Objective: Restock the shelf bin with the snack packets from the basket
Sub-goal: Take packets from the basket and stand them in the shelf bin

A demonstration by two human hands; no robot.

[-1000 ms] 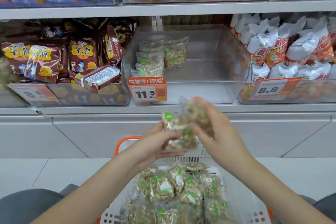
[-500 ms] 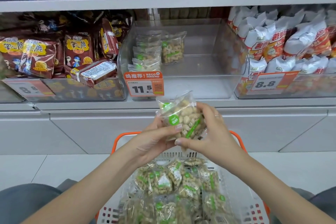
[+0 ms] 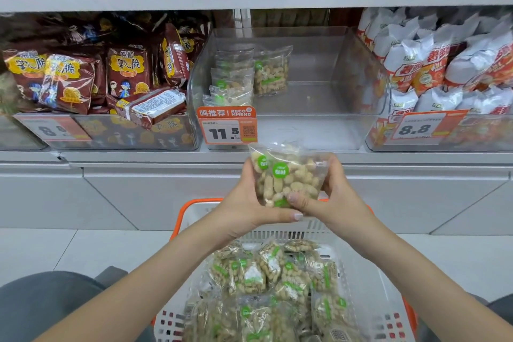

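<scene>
while both grips clamp it, pkt (image 3: 287, 178) btwn palms

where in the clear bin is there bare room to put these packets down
The bin floor is bare from the standing packets at its left across to the right wall, and in front of them. The left side is crowded. Both hands hold packets below its front.

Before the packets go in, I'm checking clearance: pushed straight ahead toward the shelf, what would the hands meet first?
Probably the front wall of the clear bin, near its price tag; the hands hold the packets below its rim, though depth is unclear.
</scene>
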